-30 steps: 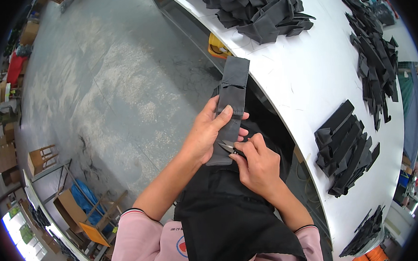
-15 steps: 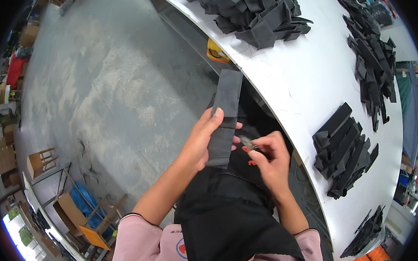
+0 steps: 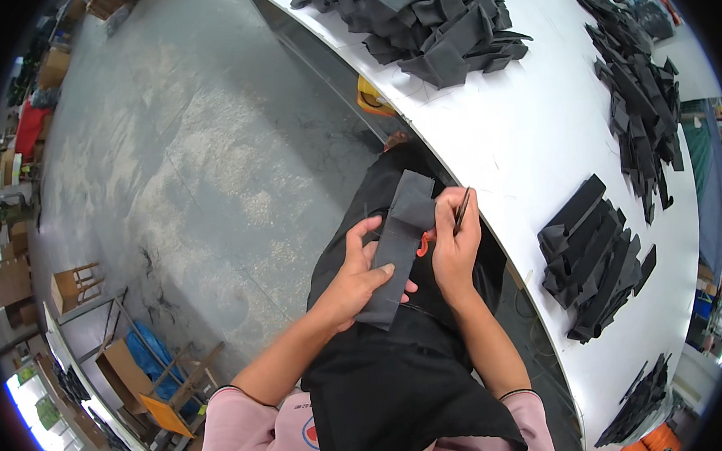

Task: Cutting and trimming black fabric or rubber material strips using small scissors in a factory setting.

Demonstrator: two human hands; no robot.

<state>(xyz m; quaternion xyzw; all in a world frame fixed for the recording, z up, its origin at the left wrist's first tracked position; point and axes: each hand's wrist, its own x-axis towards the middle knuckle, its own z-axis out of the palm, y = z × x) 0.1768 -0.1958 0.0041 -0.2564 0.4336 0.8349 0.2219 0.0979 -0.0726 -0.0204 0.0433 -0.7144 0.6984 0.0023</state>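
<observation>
Between both hands, left fingers [image 3: 377, 267] grip a long dark-grey fabric strip [image 3: 400, 244]; right fingers [image 3: 450, 221] pinch small orange-handled snips [image 3: 458, 214], which could nick cloth.

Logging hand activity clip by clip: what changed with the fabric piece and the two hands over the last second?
The long dark grey fabric strip now has its far end folded down, where it earlier lay stretched toward the white table. The right hand lifted from the strip's lower middle to that folded end, raising the small orange-handled snips. The left hand keeps its grip on the strip; the fabric piles stayed put.
</observation>
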